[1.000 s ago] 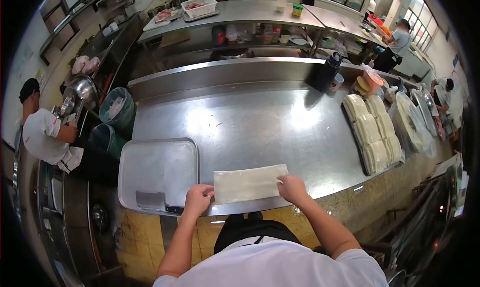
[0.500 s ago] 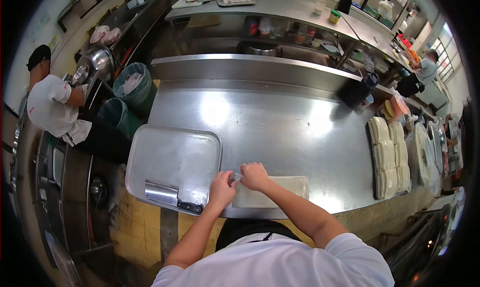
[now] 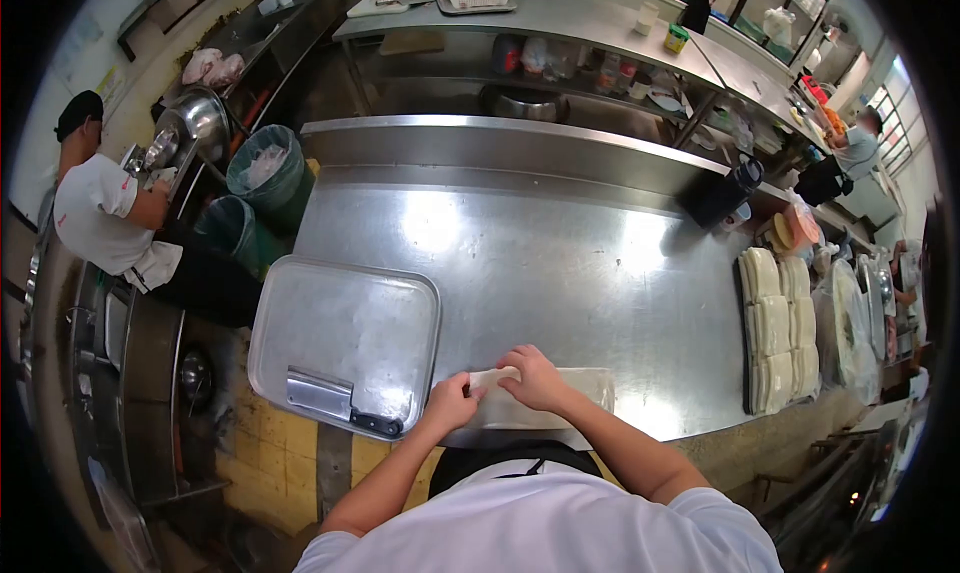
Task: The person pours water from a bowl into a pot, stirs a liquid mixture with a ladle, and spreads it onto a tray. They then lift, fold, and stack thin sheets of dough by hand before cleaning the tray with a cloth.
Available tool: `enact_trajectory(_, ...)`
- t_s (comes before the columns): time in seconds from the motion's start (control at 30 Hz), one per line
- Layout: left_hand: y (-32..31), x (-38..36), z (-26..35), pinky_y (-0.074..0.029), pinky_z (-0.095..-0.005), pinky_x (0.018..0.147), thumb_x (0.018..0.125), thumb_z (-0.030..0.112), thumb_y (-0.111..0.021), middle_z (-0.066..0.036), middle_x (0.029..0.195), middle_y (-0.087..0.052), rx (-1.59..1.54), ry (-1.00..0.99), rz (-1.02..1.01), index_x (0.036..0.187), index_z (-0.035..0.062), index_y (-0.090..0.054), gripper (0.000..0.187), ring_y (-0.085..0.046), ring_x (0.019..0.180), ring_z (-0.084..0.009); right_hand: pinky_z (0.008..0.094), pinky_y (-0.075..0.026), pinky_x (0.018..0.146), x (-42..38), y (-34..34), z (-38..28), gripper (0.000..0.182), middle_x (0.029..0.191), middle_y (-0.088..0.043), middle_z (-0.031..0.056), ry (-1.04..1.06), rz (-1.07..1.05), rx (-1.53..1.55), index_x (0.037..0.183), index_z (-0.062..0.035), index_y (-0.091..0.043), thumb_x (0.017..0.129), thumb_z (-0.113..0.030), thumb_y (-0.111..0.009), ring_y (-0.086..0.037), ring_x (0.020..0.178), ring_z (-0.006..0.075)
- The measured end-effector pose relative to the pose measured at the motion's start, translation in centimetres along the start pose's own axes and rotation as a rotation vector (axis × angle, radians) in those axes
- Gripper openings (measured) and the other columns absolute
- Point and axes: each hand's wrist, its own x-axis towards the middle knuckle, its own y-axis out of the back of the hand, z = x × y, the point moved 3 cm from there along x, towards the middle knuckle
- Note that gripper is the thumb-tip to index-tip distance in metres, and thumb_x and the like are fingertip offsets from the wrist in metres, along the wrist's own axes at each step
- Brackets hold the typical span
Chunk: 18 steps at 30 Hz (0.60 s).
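Observation:
A flat, whitish, plastic-looking sheet or packet (image 3: 590, 383) lies on the steel table near its front edge. My left hand (image 3: 453, 403) pinches its raised left end. Close beside it on the right, my right hand (image 3: 532, 377) has its fingers curled round the same raised end. To the left of my hands is a metal tray (image 3: 345, 318), with a cleaver (image 3: 320, 391) lying near its front edge, its black handle to the right.
Stacked pale packets (image 3: 772, 323) sit at the table's right end. A dark bottle (image 3: 728, 191) stands by the raised back ledge (image 3: 480, 138). Green-lined bins (image 3: 262, 168) and a co-worker (image 3: 100, 208) are at the left; another person (image 3: 856, 148) is far right.
My right hand has moved slightly right and down, and my left hand down a little. The gap between them is wider, with the packet's left end lifted between them.

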Motion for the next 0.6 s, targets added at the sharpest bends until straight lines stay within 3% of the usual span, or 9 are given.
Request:
enact_trajectory(0.13, -1.4, -1.2, 0.4, -0.052, -0.0559, 0.076, 0.097, 0.036, -0.067, -0.025, 0.088, -0.072, 0.105, 0.088, 0.162, 0.102, 0.0011, -0.067, 0.035, -0.07, 0.085, -0.0466, 0.0438, -0.053, 0.095, -3.0, 3.6, 0.5, 0.026, 0.108, -0.07, 0.0153, -0.119, -0.008, 0.056, 0.109, -0.0035, -0.073, 0.088, -0.019, -0.076, -0.065, 0.108, 0.0329)
enact_trajectory(0.17, -1.8, -1.7, 1.0, -0.052, -0.0591, 0.077, 0.101, 0.038, -0.059, -0.028, 0.088, -0.071, 0.192, 0.051, 0.213, 0.102, 0.0006, -0.063, 0.037, -0.069, 0.087, -0.0491, 0.0435, -0.054, 0.094, -4.0, 4.2, 0.9, 0.026, 0.107, -0.07, 0.0155, -0.153, -0.017, 0.077, 0.11, -0.0029, -0.073, 0.089, -0.019, -0.076, -0.066, 0.105, 0.0323)
enact_trajectory(0.27, -3.2, -2.2, 2.2, -0.051, -0.0614, 0.076, 0.105, 0.037, -0.052, -0.029, 0.087, -0.071, 0.335, 0.105, 0.331, 0.103, 0.0013, -0.061, 0.036, -0.069, 0.085, -0.0506, 0.0444, -0.055, 0.089, -7.6, 5.7, 2.5, 0.027, 0.103, -0.072, 0.0184, -0.166, 0.015, 0.11, 0.11, -0.0019, -0.073, 0.089, -0.019, -0.074, -0.068, 0.098, 0.0364)
enact_trajectory(0.4, -4.8, -2.1, 2.3, -0.051, -0.0624, 0.071, 0.107, 0.034, -0.046, -0.027, 0.083, -0.071, 0.431, 0.055, 0.443, 0.107, 0.0029, -0.06, 0.034, -0.068, 0.08, -0.0514, 0.0429, -0.057, 0.084, -12.9, 6.6, 4.4, 0.027, 0.102, -0.075, 0.0191, -0.239, 0.026, 0.23, 0.111, -0.0002, -0.074, 0.091, -0.018, -0.072, -0.072, 0.093, 0.0349)
enact_trajectory(0.6, -3.7, -5.1, 10.8, -0.049, -0.0624, 0.067, 0.106, 0.028, -0.052, -0.026, 0.078, -0.069, 0.43, -0.171, 0.512, 0.104, 0.0051, -0.061, 0.025, -0.067, 0.074, -0.0506, 0.0382, -0.058, 0.088, -18.8, 7.7, 6.1, 0.028, 0.104, -0.077, 0.0197, -0.324, 0.029, 0.304, 0.115, 0.0028, -0.073, 0.094, -0.016, -0.071, -0.075, 0.096, 0.0292)
